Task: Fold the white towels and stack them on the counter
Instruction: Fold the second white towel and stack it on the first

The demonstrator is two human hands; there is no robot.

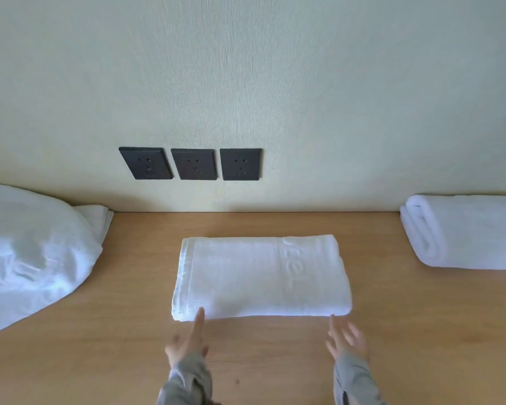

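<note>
— Whereabouts of the towel (pixel 260 276)?
— Lies folded flat at the middle of the counter (pixel 275 361), long side along the wall (pixel 246 68) but clear of it. Bears raised letters near the right end, too blurred to read.
— And the left hand (pixel 187 343)?
— Reaches to the near left corner. Touches the near edge with a straight forefinger and grips nothing. Cannot tell how the other fingers lie: blurred.
— The right hand (pixel 346 340)?
— Hangs by the near right corner with fingers spread and slack, holding nothing. Cannot tell whether touching the cloth or stopping just short.
— Any sleeves (pixel 187 381)?
— Grey, on both wrists.
— What else on the counter?
— At the left, a loose white heap (pixel 32 252), cut by the frame, well apart from the towel. Behind it, against the wall, a flat folded cloth (pixel 100 217). At the far right, a thick white bundle (pixel 465 232) folded over on itself, touching the wall, also cut by the frame.
— And on the wall?
— Three dark sockets (pixel 195 164) in a row, above and left of the towel.
</note>
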